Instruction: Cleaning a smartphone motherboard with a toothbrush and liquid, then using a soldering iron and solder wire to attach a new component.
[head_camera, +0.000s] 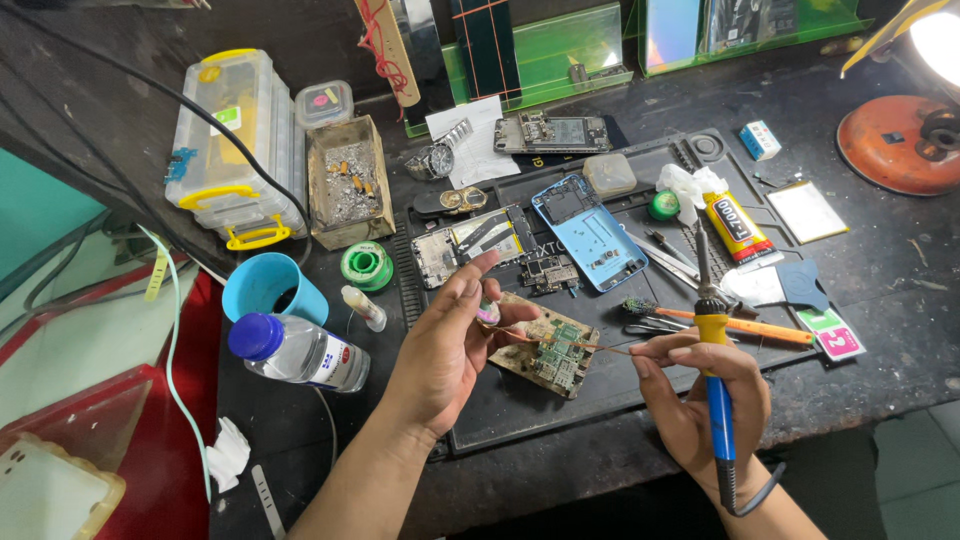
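The right hand (700, 385) grips a blue and yellow soldering iron (715, 380) upright, its tip kept clear of everything. The left hand (450, 340) pinches a thin copper braid (560, 343), stretched across the small green circuit board (555, 355) lying on the dark mat (520, 410) on the table.

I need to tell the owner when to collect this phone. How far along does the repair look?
Done: the blue phone frame lies opened, boards out on the mat. In hand: the right hand holds a soldering iron, the left hand a thin wire over the green circuit board. Left: reassembly; parts lie loose.
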